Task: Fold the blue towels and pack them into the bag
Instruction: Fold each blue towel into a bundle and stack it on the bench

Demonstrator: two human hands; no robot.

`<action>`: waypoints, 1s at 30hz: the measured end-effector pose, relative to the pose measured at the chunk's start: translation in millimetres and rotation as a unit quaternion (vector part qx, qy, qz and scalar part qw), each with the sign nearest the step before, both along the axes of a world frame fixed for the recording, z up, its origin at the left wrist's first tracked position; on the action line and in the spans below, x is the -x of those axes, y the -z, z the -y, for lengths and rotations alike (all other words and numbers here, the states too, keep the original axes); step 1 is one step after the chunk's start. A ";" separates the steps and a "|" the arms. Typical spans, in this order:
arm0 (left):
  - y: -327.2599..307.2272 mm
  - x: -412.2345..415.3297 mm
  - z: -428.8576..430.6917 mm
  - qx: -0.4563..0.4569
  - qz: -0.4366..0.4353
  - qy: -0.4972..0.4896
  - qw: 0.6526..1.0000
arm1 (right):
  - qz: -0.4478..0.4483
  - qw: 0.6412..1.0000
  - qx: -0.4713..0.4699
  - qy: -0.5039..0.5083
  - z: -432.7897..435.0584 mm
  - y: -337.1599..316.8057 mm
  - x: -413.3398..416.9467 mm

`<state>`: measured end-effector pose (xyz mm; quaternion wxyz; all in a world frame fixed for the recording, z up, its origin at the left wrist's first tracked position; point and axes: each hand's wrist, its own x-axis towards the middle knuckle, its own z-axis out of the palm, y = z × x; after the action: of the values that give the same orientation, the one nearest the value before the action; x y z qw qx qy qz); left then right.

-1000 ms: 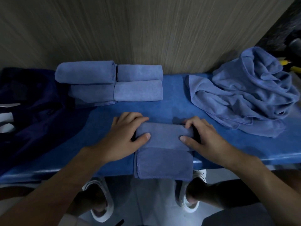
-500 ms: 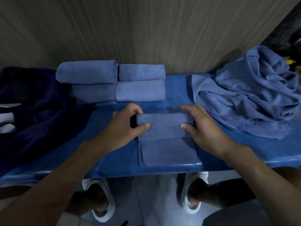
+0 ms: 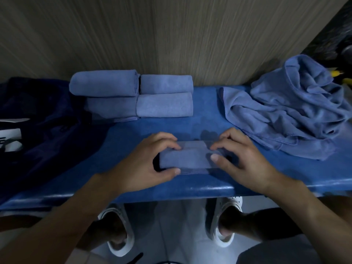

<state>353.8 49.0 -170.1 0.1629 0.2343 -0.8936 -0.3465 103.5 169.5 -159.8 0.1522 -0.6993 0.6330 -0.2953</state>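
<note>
A dark navy bag (image 3: 38, 115) is lying slumped at the left end of a blue bench (image 3: 190, 187). It is too dark to tell whether anything is lying inside it. Just right of the bag, four folded towels (image 3: 164, 104) are sitting in two touching rows of two against a wood-grain wall (image 3: 171, 35). At the right end of the bench, a heap of loose towels (image 3: 295, 115) is spreading out crumpled, one edge trailing toward the middle. Nothing is lying between this heap and the folded group except bare bench. Near the front edge, in the middle, a small towel (image 3: 190, 159) is lying folded into a narrow block, slightly blurred. The left hand (image 3: 150, 164) is gripping its left end, fingers curling over the far edge and thumb pressing the near side. The right hand (image 3: 242, 159) is gripping the right end in the same way. Both forearms are reaching in from below. Under the bench, two white shoes (image 3: 118, 235) are showing on a pale floor.
</note>
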 end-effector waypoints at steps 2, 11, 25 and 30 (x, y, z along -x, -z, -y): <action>-0.5 0.0 -6.0 -0.046 -0.007 -0.013 0.999 | 0.023 1.000 0.004 0.009 -2.0 1.1 -1.0; -2.6 2.7 -8.1 -0.114 0.077 -0.074 0.988 | 0.030 0.970 -0.215 0.106 -8.9 -2.5 0.7; -21.4 8.7 13.1 -0.173 -0.040 -0.163 0.971 | 0.281 0.937 -0.168 0.121 17.3 -13.5 -12.9; -40.1 17.7 37.2 -0.196 -0.168 -0.259 0.931 | 0.473 0.856 -0.124 0.166 44.2 -30.8 -26.5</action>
<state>336.1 11.8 -130.0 0.3455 0.4229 -0.6758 -0.4950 130.1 125.3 -129.0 0.4673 -0.3352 0.6225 -0.5308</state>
